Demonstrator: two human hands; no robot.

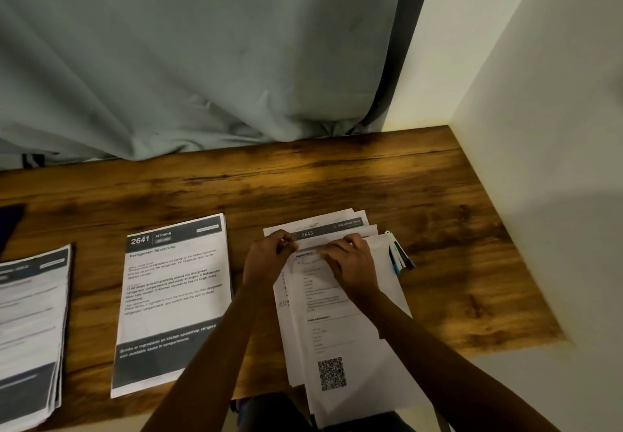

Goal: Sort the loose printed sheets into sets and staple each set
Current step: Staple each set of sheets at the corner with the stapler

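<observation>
On a wooden counter (pixel 337 178), a fanned pile of loose sheets (pixel 340 340) lies at the right. The left hand (pixel 269 258) and right hand (pixel 352 264) each close their grip, pinching the top sheet (pixel 323 300) by its far edge. A 2641 stack (pixel 173 300) and a further stack (pixel 30 327) lie to the left.

- On the top sheet of the middle stack (pixel 173 303) we read "2641" and "KITCHEN" in the dark header, with the title "Refrigerator Restocking" below.
- Its dark bottom band begins, as far as we can make out, "Drinks or ingredients on kitchen countertop".
- To the right, a sheet with a dark header (pixel 317 233) shows "2643".
- The QR-code sheet (pixel 332 373) lying over it bears a QR code. Its small print is too blurred for us.
- We cannot read the left stack (pixel 32 327).
</observation>
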